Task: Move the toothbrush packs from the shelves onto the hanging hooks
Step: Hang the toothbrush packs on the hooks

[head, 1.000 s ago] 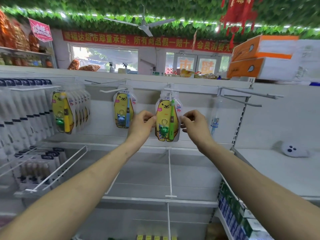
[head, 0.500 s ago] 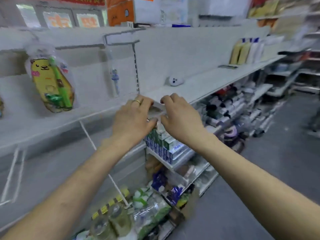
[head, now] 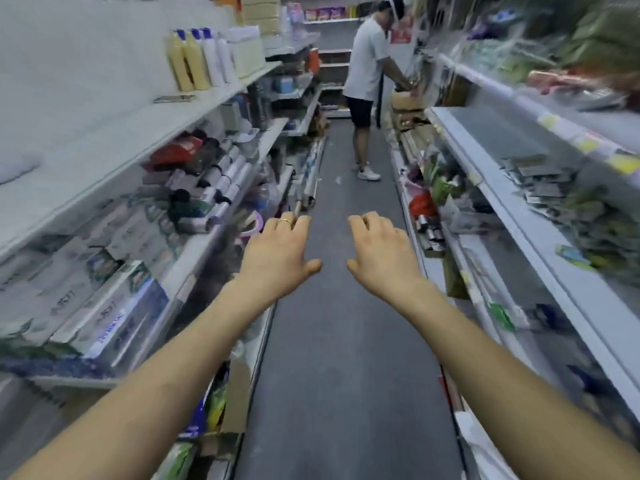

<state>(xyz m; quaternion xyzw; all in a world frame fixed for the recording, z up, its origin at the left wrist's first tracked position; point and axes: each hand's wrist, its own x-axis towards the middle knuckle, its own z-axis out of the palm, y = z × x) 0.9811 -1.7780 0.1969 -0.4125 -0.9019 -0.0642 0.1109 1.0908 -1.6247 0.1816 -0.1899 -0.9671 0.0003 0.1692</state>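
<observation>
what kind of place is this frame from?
Most likely a small supermarket aisle: packed shelving on both sides, bottles lined up on the upper left shelf, yellow price tags on a right shelf edge, and another person busy at the shelves farther down.

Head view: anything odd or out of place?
Yes: left hand and right hand hang empty over the aisle floor, and no toothbrush packs or hooks are in view. The shelves at the frame edges are motion-blurred.

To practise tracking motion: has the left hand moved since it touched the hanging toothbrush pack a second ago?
Yes. The left hand has swung right, off the shelving, and hovers empty over the aisle floor.
</observation>
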